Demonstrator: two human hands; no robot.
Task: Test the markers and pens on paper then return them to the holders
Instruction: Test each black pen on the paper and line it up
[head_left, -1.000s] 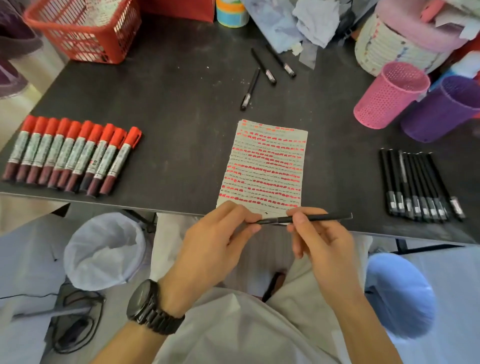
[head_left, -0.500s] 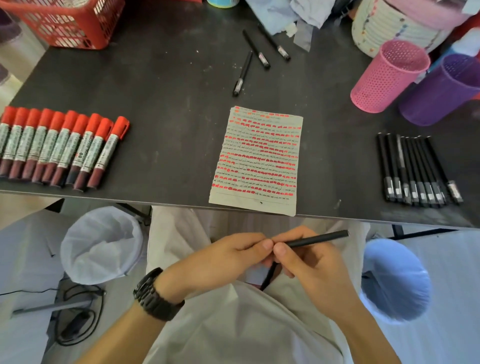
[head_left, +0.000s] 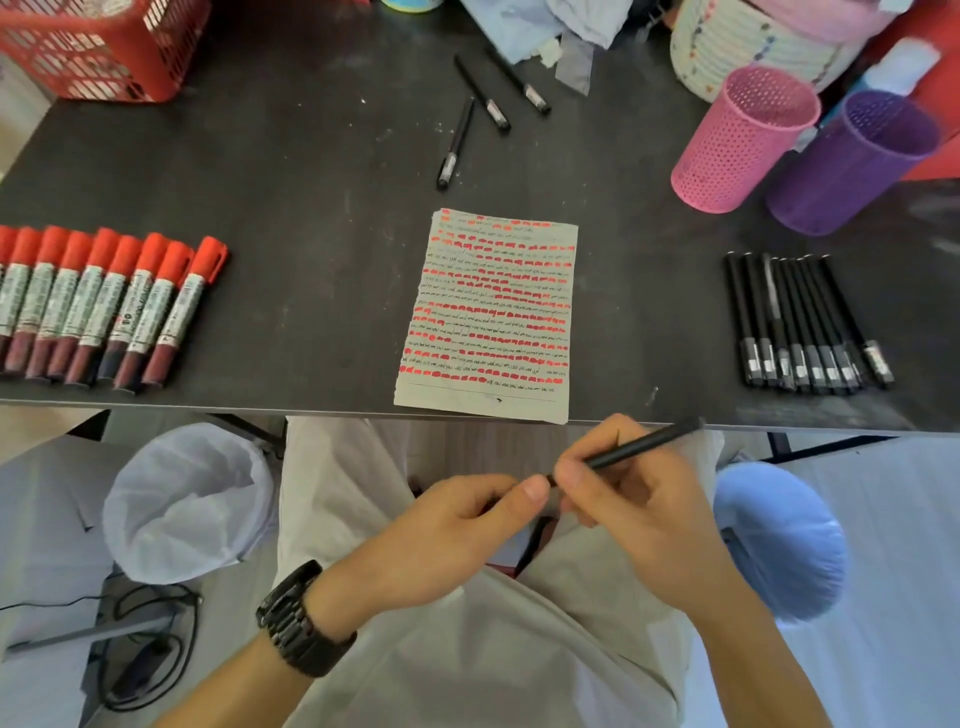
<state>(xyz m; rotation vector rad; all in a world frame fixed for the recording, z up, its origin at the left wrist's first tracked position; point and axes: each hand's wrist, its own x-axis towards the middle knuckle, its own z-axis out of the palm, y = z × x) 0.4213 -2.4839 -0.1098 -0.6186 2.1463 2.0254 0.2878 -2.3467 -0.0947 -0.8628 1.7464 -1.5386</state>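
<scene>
Below the table's front edge, over my lap, my right hand (head_left: 631, 512) grips a thin black pen (head_left: 641, 447) whose free end points up and right. My left hand (head_left: 457, 535) pinches the pen's near end with thumb and fingers; that end is hidden between the fingers. A sheet of paper (head_left: 491, 314) covered with red and black test marks lies at the table's front edge. Several red-capped markers (head_left: 104, 306) lie in a row at the left. Several black pens (head_left: 800, 322) lie in a row at the right. A pink holder (head_left: 740, 137) and a purple holder (head_left: 852, 161) stand at the back right.
Three black pens (head_left: 480, 104) lie loose behind the paper. A red basket (head_left: 98, 47) sits at the back left, cloth and a round striped container (head_left: 737, 41) at the back. A white-lined bin (head_left: 182, 499) stands on the floor left of my knees, a blue stool (head_left: 779, 535) to the right.
Both hands have drawn the pen back from the paper's lower edge down over my lap. The pen now tilts up to the right, and the hands have closed together at its near end.
</scene>
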